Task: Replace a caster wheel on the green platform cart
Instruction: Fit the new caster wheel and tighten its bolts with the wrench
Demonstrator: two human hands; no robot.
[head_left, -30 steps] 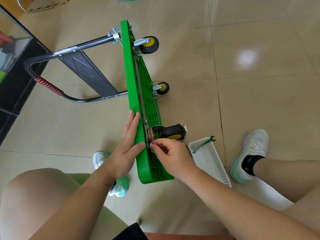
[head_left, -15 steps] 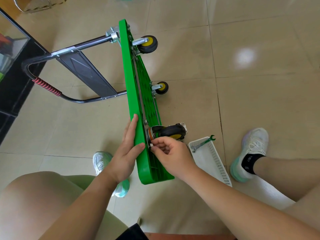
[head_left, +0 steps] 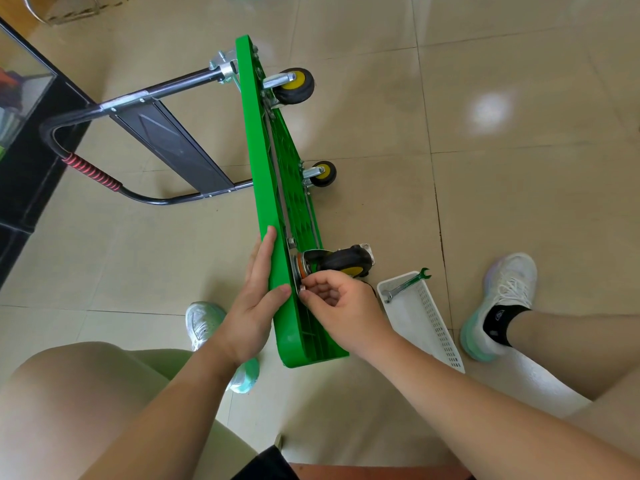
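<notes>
In the head view, the green platform cart (head_left: 263, 188) is stood on its long edge on the tiled floor (head_left: 519, 174), with its handle laid out to the left. The left hand (head_left: 254, 299) is pressed flat against the deck's top face, fingers straight and thumb hooked over the upper edge. The right hand (head_left: 341, 303) is held at the underside with fingers curled. Its thumb and forefinger are pinched on a small silver fastener (head_left: 302, 288) at the base of the nearest caster wheel (head_left: 341, 261). A white basket (head_left: 433, 327) is set just beside the cart, and a wrench (head_left: 407, 285) is laid across its rim.

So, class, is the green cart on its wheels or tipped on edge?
Tipped: the green cart stands on one long edge, its wheels pointing sideways.
</notes>
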